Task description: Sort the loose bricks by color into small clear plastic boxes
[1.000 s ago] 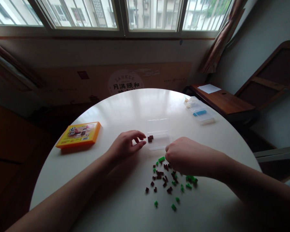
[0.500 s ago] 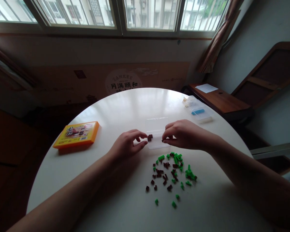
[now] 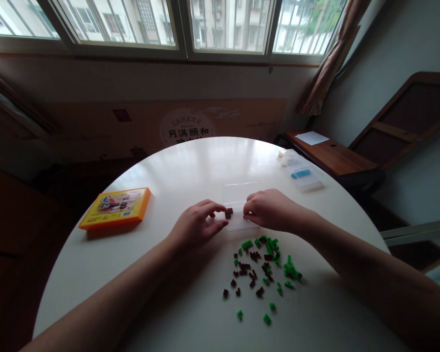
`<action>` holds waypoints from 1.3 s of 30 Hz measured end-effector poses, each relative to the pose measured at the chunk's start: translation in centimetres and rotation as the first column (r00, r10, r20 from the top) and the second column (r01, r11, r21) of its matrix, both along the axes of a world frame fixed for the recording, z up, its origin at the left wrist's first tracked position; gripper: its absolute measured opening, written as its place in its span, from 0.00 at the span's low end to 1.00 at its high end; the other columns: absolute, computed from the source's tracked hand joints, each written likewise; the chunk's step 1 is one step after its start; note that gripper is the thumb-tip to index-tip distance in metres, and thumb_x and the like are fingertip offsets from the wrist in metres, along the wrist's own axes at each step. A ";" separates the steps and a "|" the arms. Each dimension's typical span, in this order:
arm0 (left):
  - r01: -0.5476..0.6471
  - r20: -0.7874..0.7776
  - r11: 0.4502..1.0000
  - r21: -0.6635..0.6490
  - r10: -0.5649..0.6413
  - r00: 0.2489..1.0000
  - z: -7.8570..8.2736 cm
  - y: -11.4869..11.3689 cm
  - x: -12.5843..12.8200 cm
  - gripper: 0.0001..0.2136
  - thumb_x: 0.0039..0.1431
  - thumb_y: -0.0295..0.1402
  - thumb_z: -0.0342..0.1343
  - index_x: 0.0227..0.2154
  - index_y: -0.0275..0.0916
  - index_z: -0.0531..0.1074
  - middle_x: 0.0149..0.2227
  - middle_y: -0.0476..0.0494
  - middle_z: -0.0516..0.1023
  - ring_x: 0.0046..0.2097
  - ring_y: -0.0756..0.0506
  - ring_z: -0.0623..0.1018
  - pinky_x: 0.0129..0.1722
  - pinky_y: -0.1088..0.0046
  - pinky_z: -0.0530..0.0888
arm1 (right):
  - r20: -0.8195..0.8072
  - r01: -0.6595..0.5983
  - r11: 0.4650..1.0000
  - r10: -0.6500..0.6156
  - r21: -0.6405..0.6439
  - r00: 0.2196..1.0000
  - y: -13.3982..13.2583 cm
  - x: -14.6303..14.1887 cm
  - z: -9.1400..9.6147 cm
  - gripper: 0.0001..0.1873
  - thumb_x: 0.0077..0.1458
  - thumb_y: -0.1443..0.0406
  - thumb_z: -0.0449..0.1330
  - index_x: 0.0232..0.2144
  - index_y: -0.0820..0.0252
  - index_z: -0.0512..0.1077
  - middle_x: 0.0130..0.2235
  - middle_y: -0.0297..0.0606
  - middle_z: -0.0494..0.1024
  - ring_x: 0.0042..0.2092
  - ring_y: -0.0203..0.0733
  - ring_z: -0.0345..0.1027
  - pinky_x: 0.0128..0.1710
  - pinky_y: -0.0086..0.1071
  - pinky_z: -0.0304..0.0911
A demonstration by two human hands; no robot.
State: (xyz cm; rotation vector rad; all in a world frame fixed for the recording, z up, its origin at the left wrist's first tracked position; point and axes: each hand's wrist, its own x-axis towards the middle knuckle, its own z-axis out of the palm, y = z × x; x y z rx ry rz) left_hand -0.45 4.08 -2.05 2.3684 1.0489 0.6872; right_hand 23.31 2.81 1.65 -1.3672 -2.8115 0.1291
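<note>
A small clear plastic box (image 3: 238,222) with its lid up lies open on the round white table (image 3: 190,171). A few dark brown bricks (image 3: 228,212) lie in its left part. My left hand (image 3: 198,226) rests against the box's left side, thumb and fingers curled toward it with nothing visible between them. My right hand (image 3: 267,210) hovers over the box's right part, fingertips pinched on a small dark piece I can barely make out. Several loose brown and green bricks (image 3: 264,266) are scattered on the table in front of the box.
An orange flat box (image 3: 115,207) lies on the table's left side. Clear boxes, one with a blue piece (image 3: 302,173), stand at the far right edge. A wooden side table with a sheet of paper (image 3: 311,138) stands beyond. Windows run along the back wall.
My right hand lifted from the brick pile and moved up to the clear box with its fingertips pinched. My left hand closed in slightly on the box's left side.
</note>
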 end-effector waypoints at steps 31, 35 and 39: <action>-0.013 -0.112 0.999 -0.053 0.007 0.994 0.0 -0.1 0.0 0.13 0.56 0.39 0.60 0.45 0.48 0.73 0.43 0.47 0.78 0.43 0.42 0.75 0.44 0.62 0.73 | -0.266 -0.026 0.997 0.045 0.075 0.963 0.3 0.1 -2.3 0.18 0.53 0.69 0.58 0.41 0.42 0.80 0.34 0.29 0.78 0.30 0.34 0.67 0.28 0.30 0.52; -0.009 -0.112 0.999 -0.052 0.003 0.994 0.0 -0.2 0.0 0.14 0.57 0.39 0.59 0.46 0.47 0.73 0.45 0.47 0.78 0.45 0.42 0.75 0.45 0.62 0.72 | -0.273 -0.019 0.997 0.040 0.078 0.961 0.3 0.2 -2.6 0.19 0.53 0.69 0.58 0.42 0.41 0.79 0.34 0.30 0.78 0.31 0.34 0.67 0.29 0.29 0.53; -0.006 -0.113 0.999 -0.043 0.001 0.994 -0.1 -0.3 0.0 0.14 0.57 0.38 0.60 0.46 0.47 0.72 0.44 0.48 0.78 0.44 0.42 0.75 0.45 0.62 0.72 | -0.266 -0.025 0.996 0.047 0.083 0.963 0.2 0.0 -2.5 0.18 0.54 0.69 0.58 0.42 0.41 0.79 0.34 0.30 0.77 0.30 0.33 0.67 0.28 0.29 0.52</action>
